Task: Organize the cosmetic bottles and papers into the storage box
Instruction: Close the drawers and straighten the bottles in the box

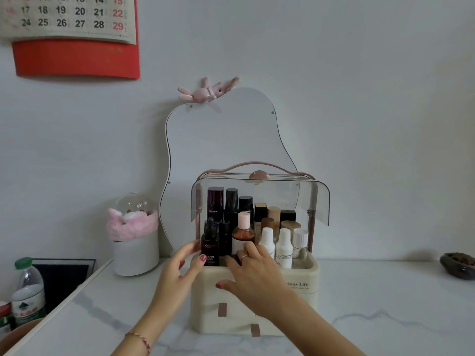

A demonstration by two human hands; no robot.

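- The storage box [300, 286] stands at the middle of the white desk [385, 304], its clear lid [318, 201] swung up and its top compartment packed with upright bottles.
- The left hand [180, 268], fingers spread and holding nothing, rests against the dark dropper bottle [210, 242] at the box's 9 o'clock corner.
- The right hand [254, 276] lies over the box's front rim with fingers reaching among the bottles; they hide whatever sits beneath, so a grip cannot be told.
- White bottles [283, 249] line the front toward 3 o'clock.
- A water bottle [28, 291] at the desk's 8 o'clock is partly cut off.
- No papers can be made out.
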